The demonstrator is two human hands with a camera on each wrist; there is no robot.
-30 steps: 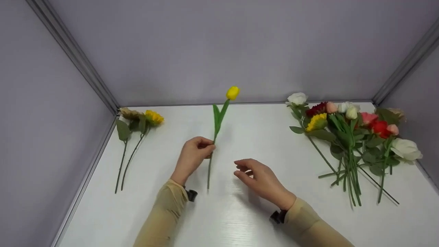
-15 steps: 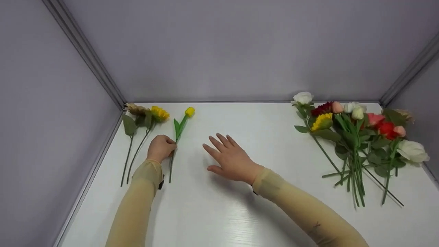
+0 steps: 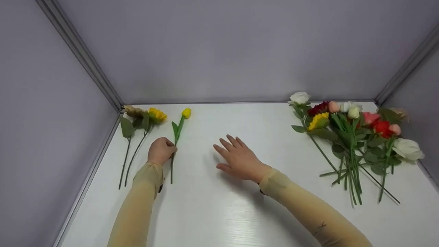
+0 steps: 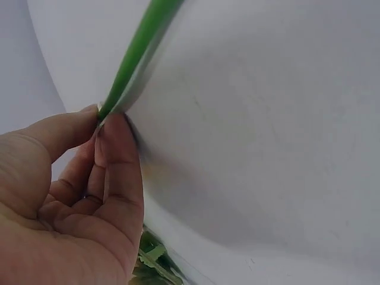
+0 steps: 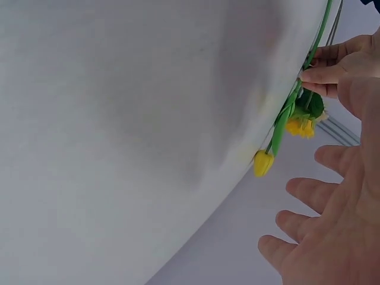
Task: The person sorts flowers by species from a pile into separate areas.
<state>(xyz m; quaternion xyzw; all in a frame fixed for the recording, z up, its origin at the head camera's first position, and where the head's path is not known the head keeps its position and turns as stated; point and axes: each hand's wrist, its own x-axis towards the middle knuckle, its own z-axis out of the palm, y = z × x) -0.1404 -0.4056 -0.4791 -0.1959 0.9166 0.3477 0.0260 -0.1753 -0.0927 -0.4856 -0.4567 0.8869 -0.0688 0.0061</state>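
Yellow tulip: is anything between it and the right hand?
Nothing visible stands between the right hand and the tulip in the head view; the left hand pinches it from the opposite side.

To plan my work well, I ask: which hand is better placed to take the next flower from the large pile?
Probably the right hand: it holds nothing and is nearer to the pile. The left hand is farther away and pinches the yellow tulip.
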